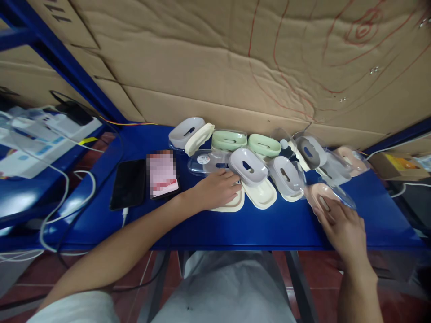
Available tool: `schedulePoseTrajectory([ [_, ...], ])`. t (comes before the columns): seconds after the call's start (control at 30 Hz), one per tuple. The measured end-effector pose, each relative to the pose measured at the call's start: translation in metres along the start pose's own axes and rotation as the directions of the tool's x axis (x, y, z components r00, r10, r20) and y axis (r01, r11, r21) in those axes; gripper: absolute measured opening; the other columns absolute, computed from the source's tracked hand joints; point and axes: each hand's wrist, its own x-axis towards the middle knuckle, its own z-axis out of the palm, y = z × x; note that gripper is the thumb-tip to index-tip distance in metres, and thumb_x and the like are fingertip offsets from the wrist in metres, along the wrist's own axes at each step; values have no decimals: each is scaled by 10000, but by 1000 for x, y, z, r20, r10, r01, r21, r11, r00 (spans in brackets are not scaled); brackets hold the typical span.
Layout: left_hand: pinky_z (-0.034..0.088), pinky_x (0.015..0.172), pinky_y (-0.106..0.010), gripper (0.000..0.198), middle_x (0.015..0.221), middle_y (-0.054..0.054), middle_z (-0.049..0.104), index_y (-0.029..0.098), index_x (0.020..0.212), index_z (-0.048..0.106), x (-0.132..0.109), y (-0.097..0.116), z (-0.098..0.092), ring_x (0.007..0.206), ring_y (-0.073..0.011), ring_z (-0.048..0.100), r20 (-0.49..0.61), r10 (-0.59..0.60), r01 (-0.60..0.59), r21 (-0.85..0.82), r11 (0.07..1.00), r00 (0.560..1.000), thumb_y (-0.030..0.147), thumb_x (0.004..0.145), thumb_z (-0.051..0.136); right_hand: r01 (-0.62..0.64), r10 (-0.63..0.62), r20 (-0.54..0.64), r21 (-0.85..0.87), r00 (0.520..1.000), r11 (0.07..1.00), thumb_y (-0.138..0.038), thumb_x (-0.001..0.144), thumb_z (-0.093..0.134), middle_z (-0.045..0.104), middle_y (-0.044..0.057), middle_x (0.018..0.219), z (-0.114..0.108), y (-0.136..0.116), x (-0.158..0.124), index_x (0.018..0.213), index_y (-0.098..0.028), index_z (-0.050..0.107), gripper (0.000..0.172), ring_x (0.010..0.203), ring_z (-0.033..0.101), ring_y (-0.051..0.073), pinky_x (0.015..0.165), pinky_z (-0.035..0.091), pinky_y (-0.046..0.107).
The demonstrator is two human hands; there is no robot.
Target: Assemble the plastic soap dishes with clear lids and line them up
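Observation:
My left hand (220,190) lies over a cream tray (235,205), fingers stretched out and slightly spread, covering much of it. On the right, my right hand (343,224) grips a pink soap dish (321,193), thumb at its near left side and fingers across its top. A clear lid (344,196) lies just beyond those fingers. Between the hands are a lilac soap dish (247,166), tilted on a second cream tray (261,195), and another lilac soap dish (284,172) with clear plastic around it.
Green soap dishes (229,140), a grey dish (310,150) and a farther pink dish (352,159) line the back of the blue table (269,231). Two phones (128,184) lie at left, one charging. Cardboard (188,67) walls the back; cables and power strips (50,139) crowd the left.

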Motion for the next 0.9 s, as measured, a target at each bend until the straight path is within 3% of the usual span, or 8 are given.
schedulePoseTrajectory([
  [0.1, 367, 835, -389, 98, 1095, -90, 721, 177, 984, 701, 0, 0, 1, 958, -246, 611, -12, 8, -8, 15, 1000, 1000, 244, 1028, 644, 5, -5, 20, -10, 1000, 1000, -585, 1092, 462, 768, 145, 1267, -3, -12, -5, 1360, -205, 695, 520, 1117, 712, 335, 922, 461, 444],
  [0.27, 369, 839, -398, 114, 1064, -84, 719, 177, 995, 704, 0, 1, 2, 947, -254, 613, -34, 0, 0, -1, 1000, 999, 245, 1037, 623, -10, 10, 5, 29, 1000, 1000, -572, 1116, 385, 796, 153, 1100, -4, -5, -2, 1227, -166, 725, 541, 997, 733, 329, 862, 472, 430],
  [0.47, 372, 835, -380, 95, 1016, -85, 706, 168, 975, 712, 0, 1, 0, 939, -244, 611, -28, -2, 2, -16, 1000, 1000, 240, 1007, 659, -68, 90, -128, 171, 988, 983, -513, 1101, 463, 785, 194, 1092, -13, -17, 7, 1238, -136, 725, 479, 962, 723, 347, 835, 502, 447],
  [0.53, 374, 836, -385, 91, 1020, -87, 711, 165, 976, 714, 0, 1, 0, 937, -248, 615, -46, 3, -3, -8, 1000, 999, 229, 1005, 654, 16, 21, -163, 225, 986, 974, -444, 1096, 509, 783, 180, 1131, -19, -32, 20, 1274, -154, 714, 397, 1017, 723, 335, 893, 497, 452],
  [0.6, 375, 834, -389, 89, 1032, -89, 718, 167, 975, 713, -1, 1, 1, 939, -251, 621, -63, 5, -4, 5, 1000, 998, 218, 1008, 648, 167, -129, -156, 270, 979, 948, -378, 1088, 551, 776, 144, 1217, -24, -50, 40, 1318, -200, 698, 326, 1121, 716, 315, 982, 466, 454],
  [0.7, 380, 824, -384, 91, 1034, -89, 725, 174, 964, 712, -1, 1, 3, 939, -248, 629, -62, 15, -14, 22, 1000, 998, 195, 1011, 638, 360, -333, -139, 279, 933, 890, -324, 1088, 576, 730, 89, 1389, -23, -78, 79, 1401, -275, 661, 328, 1294, 656, 291, 1100, 385, 468],
  [0.77, 389, 819, -380, 100, 1033, -91, 727, 177, 948, 711, -1, 0, 3, 932, -244, 633, -55, 23, -22, 27, 999, 998, 175, 1010, 634, 406, -375, -168, 226, 912, 886, -306, 1094, 565, 697, 83, 1453, -18, -93, 106, 1398, -279, 664, 320, 1362, 607, 289, 1131, 351, 480],
  [0.9, 425, 851, -381, 108, 1075, -103, 733, 173, 931, 712, -1, -2, 1, 968, -246, 648, -75, 42, -41, 21, 999, 996, 134, 1004, 644, 363, -331, -225, 122, 917, 924, -326, 1095, 554, 630, 134, 1528, -14, -105, 138, 1364, -238, 688, 314, 1410, 551, 316, 1130, 354, 502],
])
